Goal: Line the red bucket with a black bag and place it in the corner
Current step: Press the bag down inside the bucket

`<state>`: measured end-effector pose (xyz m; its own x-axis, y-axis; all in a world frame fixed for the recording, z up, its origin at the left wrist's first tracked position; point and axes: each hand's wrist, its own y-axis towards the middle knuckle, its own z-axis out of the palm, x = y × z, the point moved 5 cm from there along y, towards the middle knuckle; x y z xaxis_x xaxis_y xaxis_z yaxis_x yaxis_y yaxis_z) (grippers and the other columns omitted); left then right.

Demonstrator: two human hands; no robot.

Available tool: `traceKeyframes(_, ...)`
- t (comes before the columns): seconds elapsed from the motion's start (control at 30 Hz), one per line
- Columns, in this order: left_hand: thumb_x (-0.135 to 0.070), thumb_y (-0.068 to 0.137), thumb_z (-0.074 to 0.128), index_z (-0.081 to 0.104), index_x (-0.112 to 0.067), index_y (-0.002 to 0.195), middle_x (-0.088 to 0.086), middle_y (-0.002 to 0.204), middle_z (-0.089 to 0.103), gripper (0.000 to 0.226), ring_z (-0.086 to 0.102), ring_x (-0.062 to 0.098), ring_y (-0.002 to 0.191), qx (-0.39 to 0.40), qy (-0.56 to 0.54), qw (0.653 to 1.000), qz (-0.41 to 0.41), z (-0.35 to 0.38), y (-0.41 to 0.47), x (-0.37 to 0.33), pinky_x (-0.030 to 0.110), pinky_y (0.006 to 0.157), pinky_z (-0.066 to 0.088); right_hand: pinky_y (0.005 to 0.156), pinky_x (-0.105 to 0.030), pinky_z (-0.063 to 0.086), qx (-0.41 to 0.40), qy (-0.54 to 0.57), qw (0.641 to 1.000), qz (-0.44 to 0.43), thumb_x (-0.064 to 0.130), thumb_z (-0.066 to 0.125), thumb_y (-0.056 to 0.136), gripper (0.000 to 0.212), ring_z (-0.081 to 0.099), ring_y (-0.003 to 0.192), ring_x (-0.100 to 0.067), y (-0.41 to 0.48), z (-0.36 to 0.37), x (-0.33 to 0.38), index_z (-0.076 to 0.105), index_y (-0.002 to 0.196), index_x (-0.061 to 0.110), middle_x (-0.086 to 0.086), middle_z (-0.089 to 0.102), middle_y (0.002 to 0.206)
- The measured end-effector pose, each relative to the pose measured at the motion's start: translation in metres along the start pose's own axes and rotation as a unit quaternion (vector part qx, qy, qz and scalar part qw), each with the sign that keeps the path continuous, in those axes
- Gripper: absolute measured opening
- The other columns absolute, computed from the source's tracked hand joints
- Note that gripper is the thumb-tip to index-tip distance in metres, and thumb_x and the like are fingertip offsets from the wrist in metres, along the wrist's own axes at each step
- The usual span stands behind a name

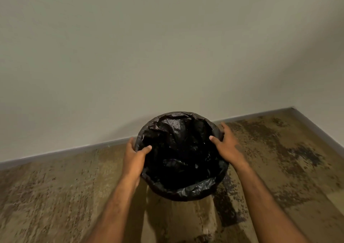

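A round bucket is covered by a crinkled black bag (181,160) that lines its inside and folds over the whole rim, so none of the red shows. It is close to the wall, above the brown floor. My left hand (135,158) grips the left rim, thumb inside and fingers outside. On the right rim my right hand (228,146) holds the same way, thumb over the edge.
A pale wall (167,47) fills the upper view, with a grey skirting strip (65,152) along its foot. The room corner (293,108) lies to the right of the bucket. The floor (55,196) is mottled brown with dark stains at the right.
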<state>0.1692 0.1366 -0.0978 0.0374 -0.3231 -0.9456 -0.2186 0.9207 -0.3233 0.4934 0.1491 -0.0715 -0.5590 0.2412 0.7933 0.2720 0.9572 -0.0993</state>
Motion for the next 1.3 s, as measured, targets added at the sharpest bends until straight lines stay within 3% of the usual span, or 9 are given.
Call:
traceKeyframes(0.23,0.005,0.094,0.043,0.04,-0.031,0.148,0.002,0.14,0.052,0.064,0.054,0.021,0.121,0.013,-0.057,0.997,-0.041,0.011,-0.004,0.007,0.046,0.093,0.055,0.08,-0.041,0.057,-0.022,0.131,0.988,0.072,0.014,0.042,0.101,0.042,0.063,0.098,-0.016,-0.015,0.005,-0.017,0.043,0.139,0.033,-0.001,0.06,0.123)
traceKeyframes(0.4,-0.062,0.085,0.062,0.023,-0.029,0.154,0.005,0.163,0.025,0.086,0.031,0.027,0.145,-0.054,0.118,0.988,0.084,-0.006,-0.018,-0.018,0.053,0.114,0.032,0.109,-0.046,0.038,-0.039,-0.018,0.999,0.004,0.047,0.041,0.1,0.058,0.041,0.136,-0.028,-0.015,-0.006,-0.001,0.027,0.15,0.022,-0.009,0.038,0.153)
traceKeyframes(0.5,-0.076,0.083,0.051,0.038,-0.025,0.147,0.006,0.156,0.039,0.082,0.033,0.021,0.143,0.011,0.395,0.804,0.445,0.013,-0.059,-0.05,0.052,0.115,0.029,0.107,-0.044,0.039,-0.08,-0.21,0.915,-0.335,0.065,0.034,0.095,0.06,0.047,0.127,-0.022,-0.043,-0.021,0.05,0.044,0.136,0.023,-0.003,0.05,0.136)
traceKeyframes(0.63,-0.079,0.084,0.044,0.061,-0.011,0.127,0.01,0.126,0.068,0.081,0.06,0.025,0.12,0.203,0.504,0.525,0.655,0.049,-0.109,-0.001,0.047,0.104,0.045,0.092,-0.033,0.043,0.18,-0.336,0.677,-0.629,0.075,0.042,0.086,0.075,0.054,0.102,-0.017,-0.107,0.024,0.041,0.051,0.13,0.015,-0.004,0.057,0.117)
traceKeyframes(0.8,-0.071,0.091,0.047,0.067,-0.022,0.074,-0.005,0.062,0.064,0.056,0.055,0.013,0.048,0.128,0.512,0.434,0.73,0.055,-0.106,0.014,0.022,0.045,0.039,0.065,-0.032,0.057,0.163,-0.405,0.63,-0.643,0.05,0.039,0.1,0.049,0.066,0.075,-0.018,-0.108,0.031,0.012,0.048,0.133,0.014,-0.004,0.07,0.098)
traceKeyframes(1.0,-0.066,0.091,0.054,0.049,-0.022,0.061,-0.005,0.049,0.05,0.053,0.041,0.011,0.037,0.121,0.465,0.426,0.767,0.055,-0.099,0.018,0.021,0.041,0.029,0.045,-0.029,0.049,0.127,-0.337,0.632,-0.686,0.026,0.048,0.101,0.017,0.052,0.047,-0.016,-0.104,0.036,0.006,0.058,0.109,0.014,0.002,0.06,0.065)
traceKeyframes(1.13,-0.075,0.087,0.047,0.062,-0.021,0.07,-0.004,0.061,0.062,0.058,0.053,0.013,0.046,0.156,0.489,0.436,0.739,0.056,-0.102,0.019,0.022,0.043,0.039,0.068,-0.034,0.058,0.159,-0.351,0.632,-0.673,0.058,0.046,0.095,0.054,0.067,0.074,-0.019,-0.104,0.036,0.006,0.054,0.122,0.012,-0.005,0.072,0.091)
traceKeyframes(1.23,-0.072,0.09,0.043,0.066,-0.014,0.1,0.006,0.096,0.074,0.063,0.068,0.021,0.085,0.132,0.466,0.532,0.695,0.039,-0.098,-0.008,0.035,0.072,0.055,0.092,-0.036,0.053,0.117,-0.286,0.715,-0.628,0.069,0.047,0.089,0.068,0.062,0.105,-0.019,-0.097,0.016,0.024,0.054,0.125,0.012,-0.01,0.067,0.116)
traceKeyframes(1.3,-0.064,0.096,0.041,0.066,-0.014,0.105,0.006,0.105,0.072,0.056,0.064,0.021,0.099,0.052,0.438,0.648,0.621,0.02,-0.08,-0.037,0.039,0.086,0.049,0.091,-0.038,0.054,0.038,-0.273,0.793,-0.543,0.064,0.043,0.093,0.056,0.058,0.108,-0.015,-0.079,-0.006,0.034,0.054,0.122,0.017,-0.005,0.064,0.118)
